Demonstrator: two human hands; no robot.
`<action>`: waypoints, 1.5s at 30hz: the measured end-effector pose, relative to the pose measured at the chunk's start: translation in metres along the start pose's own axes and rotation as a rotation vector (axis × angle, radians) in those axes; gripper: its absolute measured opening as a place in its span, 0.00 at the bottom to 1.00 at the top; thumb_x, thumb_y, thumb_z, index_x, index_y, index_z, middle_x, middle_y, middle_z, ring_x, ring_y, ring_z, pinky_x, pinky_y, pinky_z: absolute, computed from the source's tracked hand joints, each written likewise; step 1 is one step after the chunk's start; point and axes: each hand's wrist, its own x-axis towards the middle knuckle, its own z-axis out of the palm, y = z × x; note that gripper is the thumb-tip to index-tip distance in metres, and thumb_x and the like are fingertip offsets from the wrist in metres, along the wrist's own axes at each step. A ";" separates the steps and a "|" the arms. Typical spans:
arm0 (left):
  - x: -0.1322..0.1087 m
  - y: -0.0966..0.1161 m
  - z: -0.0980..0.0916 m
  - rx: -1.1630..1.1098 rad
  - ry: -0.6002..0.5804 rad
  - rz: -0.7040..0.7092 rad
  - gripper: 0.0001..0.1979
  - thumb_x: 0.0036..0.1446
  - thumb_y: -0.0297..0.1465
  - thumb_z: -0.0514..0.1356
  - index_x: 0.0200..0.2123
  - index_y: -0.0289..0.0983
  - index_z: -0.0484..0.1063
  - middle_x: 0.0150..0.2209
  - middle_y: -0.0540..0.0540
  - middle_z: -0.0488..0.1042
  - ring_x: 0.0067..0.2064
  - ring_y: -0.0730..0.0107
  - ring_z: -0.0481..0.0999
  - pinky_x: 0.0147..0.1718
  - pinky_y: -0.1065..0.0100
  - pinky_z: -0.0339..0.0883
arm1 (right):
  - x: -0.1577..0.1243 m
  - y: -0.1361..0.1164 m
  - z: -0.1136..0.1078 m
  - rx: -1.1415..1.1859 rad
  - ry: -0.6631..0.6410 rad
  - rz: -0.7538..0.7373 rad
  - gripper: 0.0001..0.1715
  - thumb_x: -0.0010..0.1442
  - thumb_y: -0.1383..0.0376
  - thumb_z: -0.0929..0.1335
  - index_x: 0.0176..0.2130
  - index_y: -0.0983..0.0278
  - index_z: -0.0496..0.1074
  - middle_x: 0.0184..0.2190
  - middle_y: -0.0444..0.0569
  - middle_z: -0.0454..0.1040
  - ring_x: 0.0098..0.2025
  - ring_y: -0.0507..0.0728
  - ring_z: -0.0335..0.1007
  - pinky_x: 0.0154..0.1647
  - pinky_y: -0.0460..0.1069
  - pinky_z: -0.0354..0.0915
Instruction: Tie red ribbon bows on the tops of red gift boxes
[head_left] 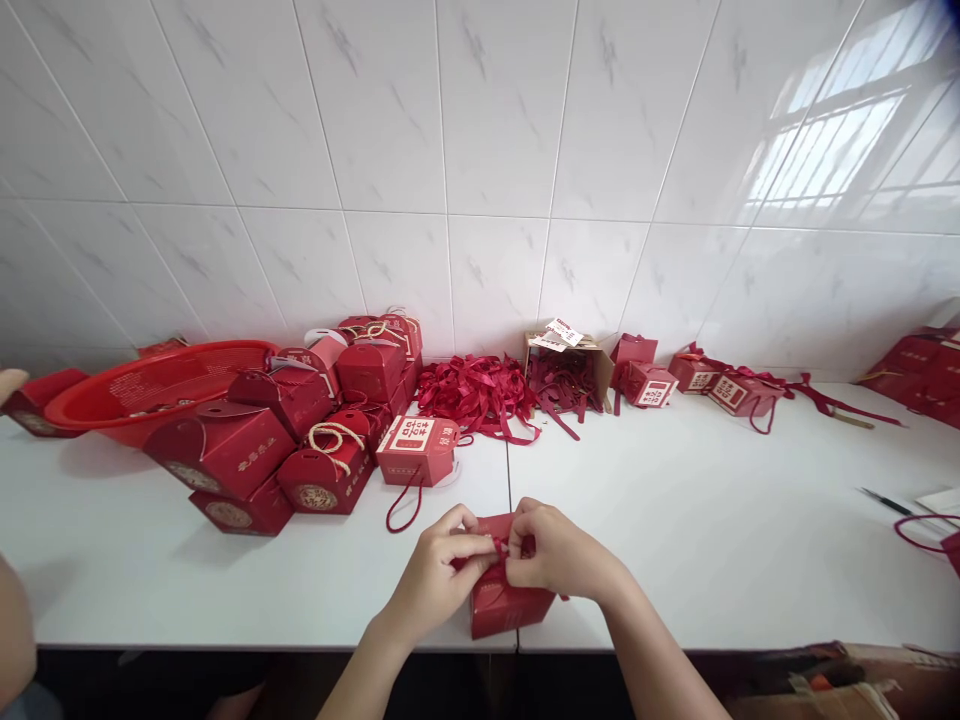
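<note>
A small red gift box (504, 600) stands at the near edge of the white table (720, 540). My left hand (441, 572) and my right hand (559, 552) are both closed over its top, fingers pinching a red ribbon (501, 545) between them. The box's top is mostly hidden under my fingers.
A finished red box with a white label (417, 450) stands just behind. More red boxes (300, 430) and a red basin (135, 385) lie at the left. A pile of red ribbons (480, 390) and a cardboard box (570, 365) sit by the tiled wall. Another person's arm (13, 620) shows far left.
</note>
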 end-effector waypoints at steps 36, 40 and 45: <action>-0.040 -0.041 0.006 -0.295 0.187 -0.334 0.16 0.61 0.39 0.51 0.52 0.43 0.59 0.57 0.39 0.61 0.55 0.59 0.67 0.50 0.59 0.65 | -0.035 0.091 0.009 0.247 0.189 -0.180 0.53 0.42 0.61 0.73 0.63 0.59 0.51 0.62 0.57 0.49 0.64 0.68 0.47 0.62 0.60 0.49; -0.043 -0.070 0.015 0.061 0.203 -0.375 0.22 0.59 0.39 0.53 0.56 0.44 0.58 0.57 0.40 0.62 0.58 0.55 0.63 0.55 0.51 0.61 | -0.040 0.135 -0.042 -0.050 1.000 0.438 0.61 0.41 0.47 0.73 0.64 0.68 0.47 0.61 0.70 0.47 0.63 0.78 0.41 0.56 0.71 0.49; -0.045 -0.092 0.029 0.403 0.153 -0.244 0.24 0.57 0.38 0.54 0.57 0.42 0.59 0.56 0.40 0.64 0.59 0.52 0.61 0.54 0.48 0.61 | 0.000 0.142 -0.055 -0.196 0.765 0.375 0.43 0.52 0.49 0.67 0.59 0.68 0.59 0.62 0.67 0.49 0.64 0.72 0.45 0.58 0.64 0.52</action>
